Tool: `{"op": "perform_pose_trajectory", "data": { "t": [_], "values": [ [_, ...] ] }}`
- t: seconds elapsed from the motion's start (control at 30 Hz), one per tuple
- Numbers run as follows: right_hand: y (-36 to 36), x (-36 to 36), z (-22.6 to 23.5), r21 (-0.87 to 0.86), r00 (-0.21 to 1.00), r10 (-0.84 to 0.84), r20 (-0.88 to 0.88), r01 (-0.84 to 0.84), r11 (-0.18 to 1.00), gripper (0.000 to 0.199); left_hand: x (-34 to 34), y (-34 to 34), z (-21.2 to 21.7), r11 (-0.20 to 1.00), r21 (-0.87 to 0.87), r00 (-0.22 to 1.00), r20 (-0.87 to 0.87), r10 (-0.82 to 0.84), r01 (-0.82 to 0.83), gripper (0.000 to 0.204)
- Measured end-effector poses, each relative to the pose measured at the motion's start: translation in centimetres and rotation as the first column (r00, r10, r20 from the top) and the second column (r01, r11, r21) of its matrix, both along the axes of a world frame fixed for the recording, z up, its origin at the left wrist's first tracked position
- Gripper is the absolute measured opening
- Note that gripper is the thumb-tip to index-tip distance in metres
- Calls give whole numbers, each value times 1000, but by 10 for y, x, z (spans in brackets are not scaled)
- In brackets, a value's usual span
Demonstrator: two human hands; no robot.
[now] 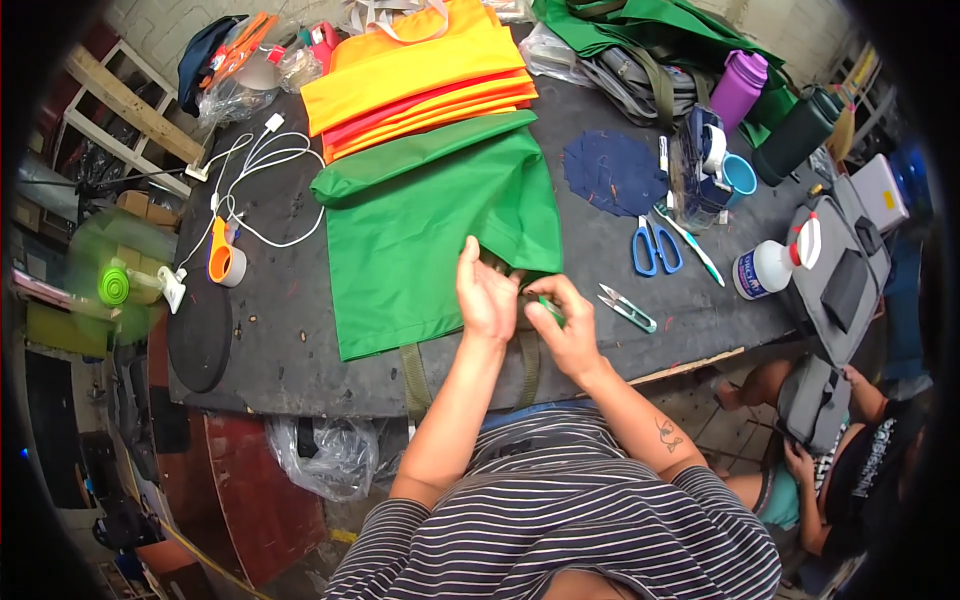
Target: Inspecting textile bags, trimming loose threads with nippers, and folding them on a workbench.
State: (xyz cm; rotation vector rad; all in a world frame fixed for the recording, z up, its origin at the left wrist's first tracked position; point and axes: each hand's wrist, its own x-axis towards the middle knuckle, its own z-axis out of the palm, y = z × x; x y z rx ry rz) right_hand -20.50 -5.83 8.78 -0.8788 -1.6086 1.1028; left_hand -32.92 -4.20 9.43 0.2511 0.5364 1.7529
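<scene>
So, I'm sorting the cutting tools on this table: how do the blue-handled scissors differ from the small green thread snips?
The blue-handled scissors are larger, with two round finger loops; the green thread snips are smaller and slim, with no loops. The scissors lie farther up the table, near a navy fabric circle; the snips lie close to the right hand. Both lie flat, untouched, on the dark tabletop.

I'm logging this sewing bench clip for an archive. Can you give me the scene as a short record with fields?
Setting: dark worktable in a cluttered workshop
Left hand: left hand on the lower edge of the green fabric bag
Right hand: right hand pinching a small green tool at that edge
Nearby tools: blue scissors, thread snips
Behind: orange and yellow fabric stack
Other person: seated at lower right, handling a grey bag
</scene>
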Motion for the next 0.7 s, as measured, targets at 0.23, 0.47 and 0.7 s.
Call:
{"op": "perform_pose_trajectory", "data": {
  "t": [0.23,0.47,0.7],
  "values": [
    [-5,17,-11,-155,975,-72,-208,40,987,24,7,0,19,996,0,980,-183,84,-85,60],
    [-1,-9,-7,-116,992,-41,-117,27,993,21,7,4,-8,982,-151,990,-97,102,-116,37],
    [4,-21,-18,-113,994,-109,23,111,987,24,13,2,-21,963,-186,977,-118,177,-197,59]
  ]
}}
